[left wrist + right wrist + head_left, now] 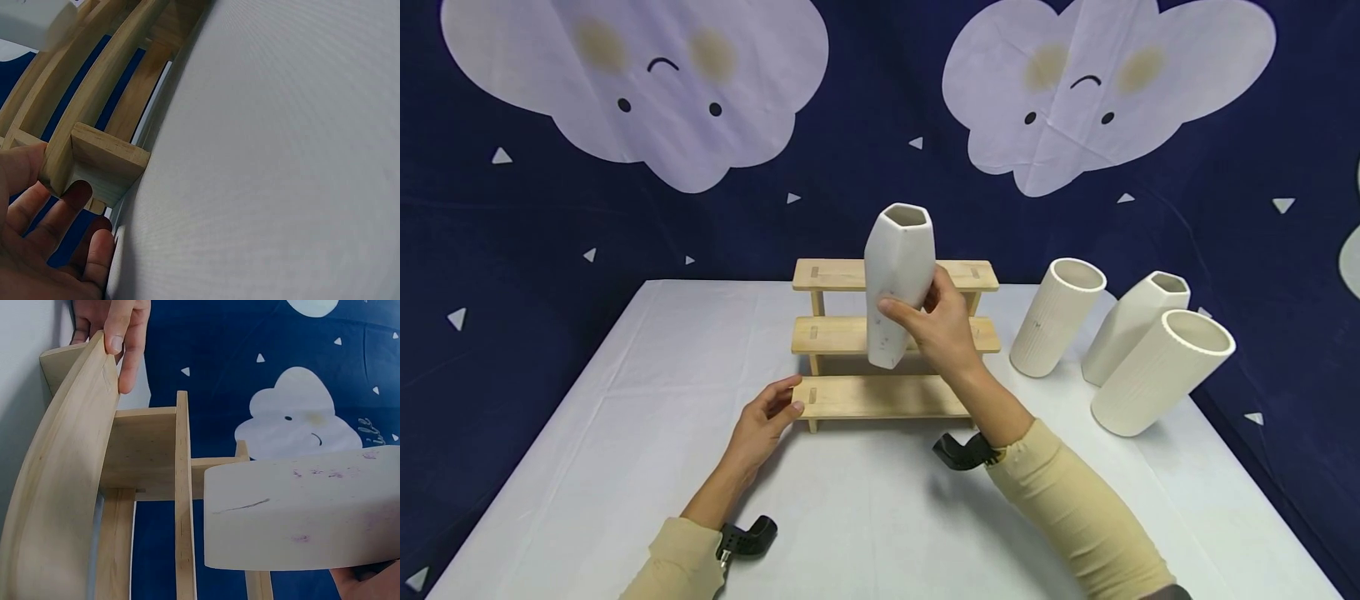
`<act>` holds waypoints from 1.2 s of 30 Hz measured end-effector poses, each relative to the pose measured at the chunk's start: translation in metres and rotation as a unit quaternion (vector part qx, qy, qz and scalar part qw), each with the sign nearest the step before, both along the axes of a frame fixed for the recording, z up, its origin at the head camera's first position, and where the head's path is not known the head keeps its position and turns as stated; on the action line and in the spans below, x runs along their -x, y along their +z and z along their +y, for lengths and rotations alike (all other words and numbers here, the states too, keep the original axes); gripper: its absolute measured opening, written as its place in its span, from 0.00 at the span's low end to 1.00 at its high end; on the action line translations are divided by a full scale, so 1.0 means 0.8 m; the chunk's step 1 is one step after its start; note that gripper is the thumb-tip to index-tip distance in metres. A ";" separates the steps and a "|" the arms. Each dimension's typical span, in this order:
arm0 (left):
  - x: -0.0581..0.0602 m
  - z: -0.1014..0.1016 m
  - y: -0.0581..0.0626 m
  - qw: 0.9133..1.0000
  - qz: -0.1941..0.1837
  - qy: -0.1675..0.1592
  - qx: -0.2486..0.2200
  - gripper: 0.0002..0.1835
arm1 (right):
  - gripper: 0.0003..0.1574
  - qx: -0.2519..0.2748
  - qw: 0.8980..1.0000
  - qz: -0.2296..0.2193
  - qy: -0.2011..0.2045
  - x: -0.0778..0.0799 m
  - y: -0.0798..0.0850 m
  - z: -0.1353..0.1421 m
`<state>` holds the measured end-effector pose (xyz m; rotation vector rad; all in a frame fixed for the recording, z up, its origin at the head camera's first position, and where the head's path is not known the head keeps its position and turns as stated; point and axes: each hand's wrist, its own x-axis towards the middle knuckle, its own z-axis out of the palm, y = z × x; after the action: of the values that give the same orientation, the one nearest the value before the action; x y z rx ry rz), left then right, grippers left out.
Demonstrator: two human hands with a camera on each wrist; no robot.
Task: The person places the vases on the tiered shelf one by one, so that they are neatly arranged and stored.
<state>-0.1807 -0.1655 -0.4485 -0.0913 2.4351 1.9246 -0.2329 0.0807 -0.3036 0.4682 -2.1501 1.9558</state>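
Note:
My right hand [942, 325] holds a white faceted vase [898, 258] upright, thumb in front and fingers around its right side. The vase has a five-sided mouth and hangs in front of the upper two tiers of a three-tier wooden shelf stand [880, 398]. Purple smudges and a dark line mark the lower part of the vase [300, 512] in the right wrist view. My left hand [767, 421] pinches the left end of the lowest tier. In the left wrist view the thumb lies over the board [59, 150], with fingertips at its underside.
To the right on the white-covered table [602, 467] stand a ribbed cylindrical vase [1051, 325], a second faceted vase [1131, 325] and another ribbed vase [1153, 383]. A dark blue cloth with clouds [865, 100] hangs behind the table.

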 end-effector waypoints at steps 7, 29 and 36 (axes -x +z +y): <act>0.002 -0.001 -0.002 1.000 0.003 0.005 0.005 0.23 | 0.40 0.004 1.000 0.000 0.009 0.005 0.001 -0.007; 0.002 -0.001 -0.002 1.000 0.006 -0.001 0.001 0.24 | 0.41 0.005 1.000 -0.009 0.025 0.028 -0.004 -0.019; 0.002 -0.001 -0.004 1.000 0.002 0.002 0.017 0.24 | 0.42 -0.008 1.000 -0.013 0.027 0.033 -0.004 -0.023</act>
<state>-0.1822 -0.1662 -0.4517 -0.0927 2.4725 1.8886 -0.2597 0.0621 -0.3065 0.5120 -2.1937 1.9841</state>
